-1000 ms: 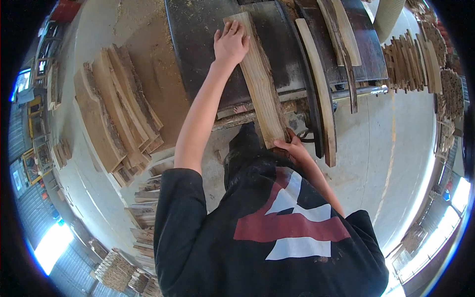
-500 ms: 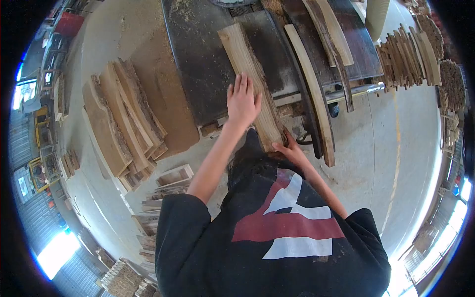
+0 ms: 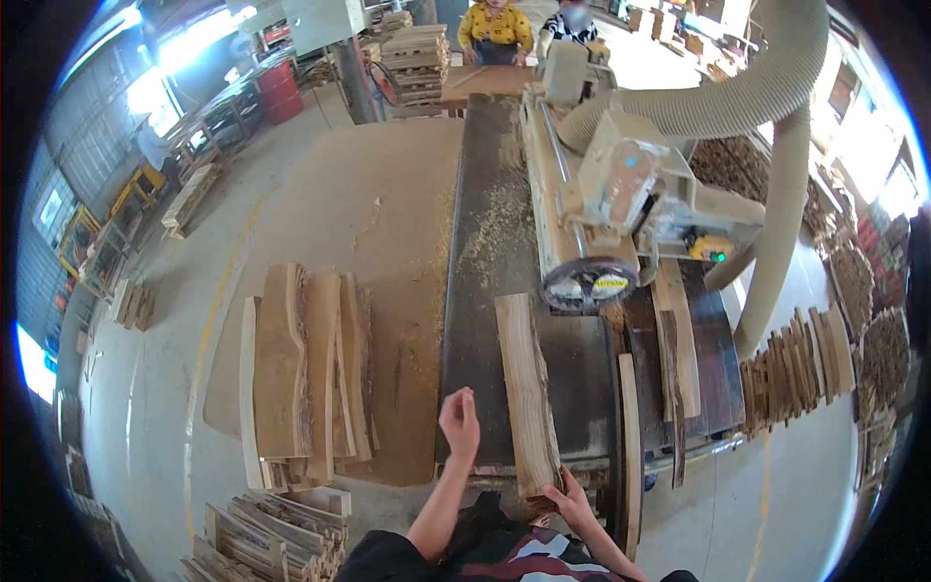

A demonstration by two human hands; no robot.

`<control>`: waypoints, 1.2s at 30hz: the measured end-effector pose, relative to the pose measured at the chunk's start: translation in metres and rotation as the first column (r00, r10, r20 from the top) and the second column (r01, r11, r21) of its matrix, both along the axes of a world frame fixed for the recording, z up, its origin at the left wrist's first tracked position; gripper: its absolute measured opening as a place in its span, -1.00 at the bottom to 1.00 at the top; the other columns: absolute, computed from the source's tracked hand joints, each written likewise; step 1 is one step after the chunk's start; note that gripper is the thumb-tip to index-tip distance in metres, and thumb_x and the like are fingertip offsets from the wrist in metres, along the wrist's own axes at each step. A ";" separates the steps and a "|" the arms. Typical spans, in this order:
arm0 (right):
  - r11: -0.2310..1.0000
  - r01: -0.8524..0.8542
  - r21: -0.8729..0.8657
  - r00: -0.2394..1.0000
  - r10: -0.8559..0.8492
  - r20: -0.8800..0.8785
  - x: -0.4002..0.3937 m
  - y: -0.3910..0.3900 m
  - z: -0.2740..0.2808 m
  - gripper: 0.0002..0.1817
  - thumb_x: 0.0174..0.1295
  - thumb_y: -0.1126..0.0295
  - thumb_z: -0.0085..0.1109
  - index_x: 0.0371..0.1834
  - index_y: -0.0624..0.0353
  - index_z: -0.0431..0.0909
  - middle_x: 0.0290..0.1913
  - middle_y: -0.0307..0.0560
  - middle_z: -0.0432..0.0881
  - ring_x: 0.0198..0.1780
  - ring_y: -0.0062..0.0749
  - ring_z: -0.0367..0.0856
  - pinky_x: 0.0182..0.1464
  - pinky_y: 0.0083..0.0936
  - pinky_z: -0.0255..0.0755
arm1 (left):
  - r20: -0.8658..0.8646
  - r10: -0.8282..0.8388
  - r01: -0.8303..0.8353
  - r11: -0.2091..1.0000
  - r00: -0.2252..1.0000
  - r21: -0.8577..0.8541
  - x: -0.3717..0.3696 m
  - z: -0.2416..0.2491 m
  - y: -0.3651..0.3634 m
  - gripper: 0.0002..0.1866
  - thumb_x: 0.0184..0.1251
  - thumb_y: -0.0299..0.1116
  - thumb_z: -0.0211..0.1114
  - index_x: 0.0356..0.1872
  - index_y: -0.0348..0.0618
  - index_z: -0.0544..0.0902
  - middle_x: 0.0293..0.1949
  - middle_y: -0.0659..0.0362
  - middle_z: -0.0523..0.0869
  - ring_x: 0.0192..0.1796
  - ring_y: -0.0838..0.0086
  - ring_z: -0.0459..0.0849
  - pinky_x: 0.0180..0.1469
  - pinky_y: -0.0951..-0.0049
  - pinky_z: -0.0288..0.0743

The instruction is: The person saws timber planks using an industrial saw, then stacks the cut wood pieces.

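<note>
A rough-edged board (image 3: 529, 398) lies lengthwise on the dark machine table (image 3: 485, 359), its near end at the table's front edge. My right hand (image 3: 570, 501) grips that near end at its right corner, fingers on the side. To the left of the board, my left hand (image 3: 460, 423) is raised off the wood with its fingers curled together; whatever is inside them, if anything, is hidden. Beyond the board's far end stands a machine with a black handwheel (image 3: 590, 284). A long narrow strip (image 3: 629, 446) lies to the right of the board.
Stacked boards (image 3: 283, 364) stand at the left, with more wood (image 3: 267, 538) below them. A ribbed hose (image 3: 718, 112) curves over the machine. More strips (image 3: 676, 339) lie on the table's right side. Two people (image 3: 495, 34) are at the far end.
The view has tilted up towards the machine. My left hand has come off the board, and its spread fingers have curled. My right hand still holds the near end.
</note>
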State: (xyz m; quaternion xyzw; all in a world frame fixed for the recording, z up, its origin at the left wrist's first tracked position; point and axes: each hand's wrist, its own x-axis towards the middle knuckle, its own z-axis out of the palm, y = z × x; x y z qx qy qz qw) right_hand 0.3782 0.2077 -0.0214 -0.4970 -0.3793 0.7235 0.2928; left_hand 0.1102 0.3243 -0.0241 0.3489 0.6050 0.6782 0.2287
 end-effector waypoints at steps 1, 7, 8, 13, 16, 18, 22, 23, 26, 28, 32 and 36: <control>0.992 0.067 -0.108 0.993 -0.077 -0.092 -0.023 0.022 0.055 -0.22 0.49 0.24 0.14 0.61 0.27 -0.06 0.15 0.20 0.57 -0.17 -0.14 0.79 -0.20 -0.20 0.72 | 0.008 0.008 -0.008 1.000 1.000 0.007 -0.014 -0.004 0.009 -0.77 0.58 -0.36 0.20 -0.06 -0.36 0.69 -0.18 0.18 0.74 -0.21 0.54 0.68 -0.13 0.53 0.54; 0.988 0.044 -0.148 0.998 -0.052 -0.048 -0.112 0.135 0.067 -0.38 0.54 0.20 0.03 0.54 0.15 0.07 -0.44 0.07 0.69 -0.50 -0.18 0.72 -0.42 -0.35 0.63 | -0.152 -0.010 0.000 0.998 0.988 -0.062 -0.052 -0.023 0.047 -0.76 0.58 -0.34 0.19 -0.20 -0.34 0.68 -0.42 0.12 0.68 -0.37 0.47 0.64 -0.29 0.41 0.50; 0.986 0.072 -0.148 0.991 -0.087 -0.099 -0.129 0.155 0.065 -0.46 0.54 0.19 0.02 0.48 0.14 0.17 -0.50 0.03 0.67 -0.58 -0.24 0.67 -0.51 -0.39 0.57 | -0.152 0.016 -0.029 0.996 0.988 -0.085 -0.048 -0.020 0.046 -0.75 0.58 -0.35 0.17 -0.23 -0.33 0.68 -0.44 0.11 0.67 -0.39 0.44 0.63 -0.30 0.39 0.50; 0.951 0.283 -0.121 0.907 -0.307 -0.287 -0.211 0.276 0.024 -0.67 0.54 0.14 0.03 0.13 0.14 0.39 -0.56 -0.01 0.61 -0.67 -0.32 0.53 -0.63 -0.42 0.38 | -0.175 0.003 -0.040 0.978 0.985 -0.204 -0.046 -0.019 0.047 -0.74 0.54 -0.37 0.18 -0.39 -0.28 0.61 -0.49 0.13 0.64 -0.43 0.44 0.62 -0.35 0.39 0.48; 0.896 0.407 -0.178 0.796 -0.443 -0.412 -0.262 0.391 0.026 -0.68 0.55 0.08 0.01 -0.05 0.13 0.47 -0.61 -0.08 0.55 -0.67 -0.36 0.47 -0.63 -0.42 0.32 | -0.118 0.050 -0.071 0.982 0.992 -0.177 -0.043 -0.013 0.048 -0.74 0.49 -0.39 0.22 -0.44 -0.30 0.60 -0.51 0.14 0.63 -0.48 0.48 0.60 -0.40 0.41 0.46; 0.866 0.493 -0.082 0.660 -0.434 -0.613 -0.301 0.508 0.026 -0.66 0.55 0.07 -0.01 -0.17 0.14 0.49 -0.55 -0.09 0.52 -0.60 -0.37 0.46 -0.58 -0.40 0.35 | -0.082 0.008 -0.011 0.999 0.997 -0.044 -0.044 -0.002 0.050 -0.82 0.37 -0.38 0.39 -0.43 -0.21 0.66 -0.45 0.19 0.71 -0.42 0.54 0.66 -0.40 0.50 0.51; 0.777 0.540 -0.323 0.208 -0.495 -0.844 -0.363 0.693 0.085 -0.44 0.61 0.01 -0.13 0.29 0.36 0.42 -0.32 -0.05 0.62 -0.34 -0.43 0.58 -0.27 -0.54 0.54 | -0.129 0.009 -0.026 0.991 0.992 -0.131 -0.053 -0.013 0.054 -0.79 0.34 -0.30 0.46 -0.41 -0.19 0.67 -0.53 0.20 0.63 -0.49 0.59 0.56 -0.45 0.49 0.44; 0.850 0.495 -0.179 0.293 -0.358 -0.887 -0.371 0.704 0.107 -0.45 0.61 0.01 -0.12 0.30 0.32 0.42 -0.31 -0.05 0.64 -0.33 -0.45 0.60 -0.28 -0.55 0.54 | -0.140 -0.014 -0.010 0.986 0.990 -0.169 -0.054 -0.013 0.054 -0.76 0.39 -0.28 0.41 -0.43 -0.19 0.66 -0.55 0.21 0.63 -0.50 0.56 0.57 -0.46 0.48 0.43; 0.866 0.446 0.224 0.637 -0.132 -0.759 -0.381 0.613 0.190 -0.51 0.59 0.02 -0.06 0.23 0.24 0.48 -0.23 -0.04 0.71 -0.30 -0.51 0.65 -0.31 -0.54 0.52 | -0.200 0.000 -0.037 0.982 0.980 -0.184 -0.049 -0.016 0.052 -0.73 0.38 -0.26 0.44 -0.46 -0.17 0.65 -0.57 0.22 0.61 -0.53 0.56 0.56 -0.47 0.47 0.42; 0.873 0.279 0.400 0.811 0.009 -0.585 -0.373 0.543 0.187 -0.53 0.58 0.03 -0.03 0.22 0.22 0.52 -0.21 -0.04 0.73 -0.33 -0.52 0.64 -0.32 -0.52 0.50 | -0.194 0.028 -0.054 0.990 0.981 -0.130 -0.049 -0.016 0.057 -0.76 0.34 -0.32 0.46 -0.49 -0.15 0.63 -0.57 0.21 0.61 -0.55 0.52 0.55 -0.46 0.45 0.43; 0.959 0.072 0.274 0.928 0.036 -0.371 -0.330 0.396 0.121 -0.64 0.51 0.15 0.12 0.21 0.12 0.54 -0.29 -0.14 0.71 -0.39 -0.54 0.62 -0.35 -0.55 0.44 | -0.138 0.048 -0.065 0.990 0.989 -0.125 -0.049 -0.016 0.057 -0.73 0.31 -0.36 0.46 -0.53 -0.17 0.59 -0.59 0.16 0.56 -0.57 0.45 0.54 -0.46 0.41 0.43; 0.998 0.005 0.066 0.986 0.007 -0.169 -0.257 0.272 0.067 -0.63 0.50 0.21 0.14 0.22 0.21 0.55 -0.34 -0.14 0.64 -0.39 -0.52 0.55 -0.31 -0.57 0.40 | -0.226 0.036 -0.063 0.992 0.974 -0.114 -0.048 -0.021 0.051 -0.79 0.24 -0.36 0.47 -0.44 -0.21 0.61 -0.53 0.10 0.60 -0.51 0.36 0.61 -0.42 0.38 0.47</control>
